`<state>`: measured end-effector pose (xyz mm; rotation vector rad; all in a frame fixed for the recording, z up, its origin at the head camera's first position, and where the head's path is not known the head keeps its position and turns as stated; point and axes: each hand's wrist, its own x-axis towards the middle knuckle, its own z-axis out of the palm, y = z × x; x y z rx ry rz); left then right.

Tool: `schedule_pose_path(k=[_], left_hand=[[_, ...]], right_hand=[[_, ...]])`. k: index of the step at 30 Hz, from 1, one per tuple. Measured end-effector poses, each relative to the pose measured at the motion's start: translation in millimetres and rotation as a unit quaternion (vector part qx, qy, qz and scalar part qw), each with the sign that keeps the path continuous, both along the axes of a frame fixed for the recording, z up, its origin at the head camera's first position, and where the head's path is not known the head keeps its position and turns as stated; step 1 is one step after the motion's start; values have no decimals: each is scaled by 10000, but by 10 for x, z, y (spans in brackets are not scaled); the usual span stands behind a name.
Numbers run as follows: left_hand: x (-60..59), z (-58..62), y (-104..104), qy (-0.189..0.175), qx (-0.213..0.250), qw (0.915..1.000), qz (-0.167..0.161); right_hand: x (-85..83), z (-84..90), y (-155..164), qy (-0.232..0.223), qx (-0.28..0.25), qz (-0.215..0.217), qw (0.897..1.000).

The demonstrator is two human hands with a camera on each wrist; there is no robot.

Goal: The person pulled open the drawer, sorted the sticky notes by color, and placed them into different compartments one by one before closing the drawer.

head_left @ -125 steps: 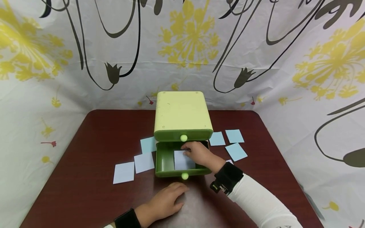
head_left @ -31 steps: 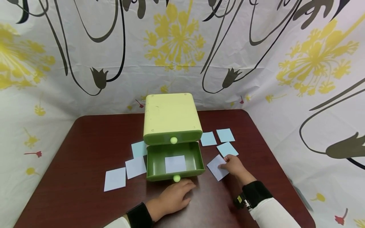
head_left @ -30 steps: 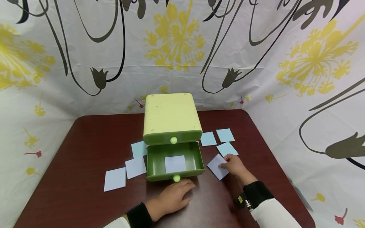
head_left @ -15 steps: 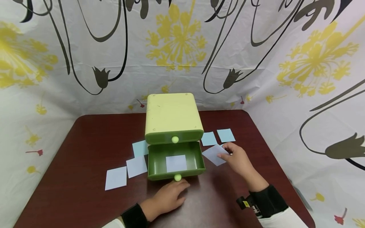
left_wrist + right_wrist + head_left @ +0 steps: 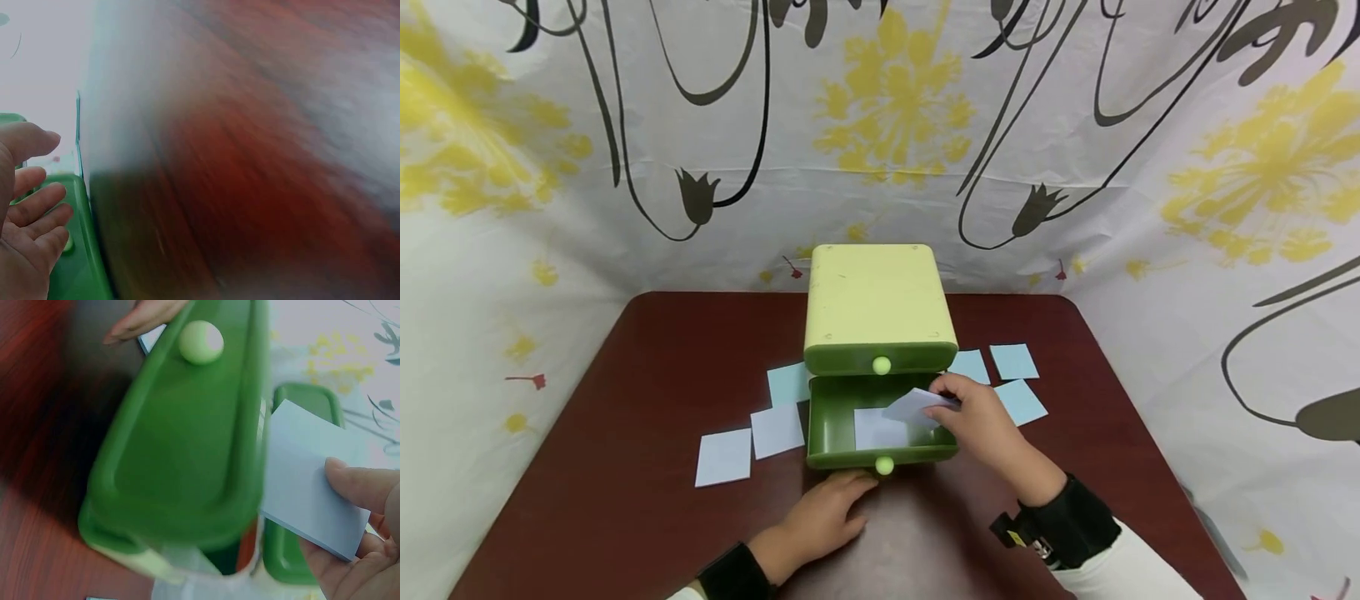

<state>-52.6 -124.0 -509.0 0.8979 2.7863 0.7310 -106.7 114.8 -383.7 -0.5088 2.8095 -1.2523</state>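
Floral sheeting (image 5: 760,242) hangs behind and at both sides of a dark red table (image 5: 587,508). Placed on the table is a cabinet (image 5: 882,293), its upper drawer (image 5: 850,359) closed and its lower drawer (image 5: 830,425) pulled out.

Right hand (image 5: 988,421): grip narrow, thumb on the face and fingers behind, pinching a lilac pad (image 5: 913,405). This pad is tilted over the right part of the lower drawer and partly overlaps, in the head view, a second pad (image 5: 876,430) lying flat inside. Contact between the two cannot be confirmed.

Left hand (image 5: 820,517): fingers relaxed and loosely curved, no object seen in them. The fingertips are at the drawer front, just below the round knob (image 5: 884,465); whether they touch it cannot be told.

Change noted: one second ago the lilac pad was at the table surface right of the lower drawer; it is now raised and carried in over that drawer. The second pad inside shows no evident shift. Assessment: the transfer appears well advanced but incomplete, since the grip is not yet released.

Remaining stock: three light blue pads (image 5: 1013,361) to the right of the cabinet; to its left, one blue pad (image 5: 787,383) and two pale pads (image 5: 723,457). None of these is held.
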Motion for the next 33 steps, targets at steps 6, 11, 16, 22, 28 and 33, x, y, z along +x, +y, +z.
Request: schedule_pose_path(k=[6,11,16,22,28,33], left_hand=[[19,-48,-145,59,121,9995,269],[23,-72,-264,-31,254,9987,444],[7,-97,-416,110,393,9964,739],[-36,-61,-611,442,395,9907,1221],[-112,3,-892,440,277,9809,1874],[-227,53,-1204,417,144,9716,2323]], right_hand=[[-78,-88,-258,8,219,403,9989],[-150,-151,-447,-64,461,802,9957],[-228,-205,-604,-389,545,1108,9916],[-333,-265,-719,-829,595,1185,9877],[-420,-310,-794,-949,837,1220,9844],[-464,-347,-850,-876,1129,1171,9828]])
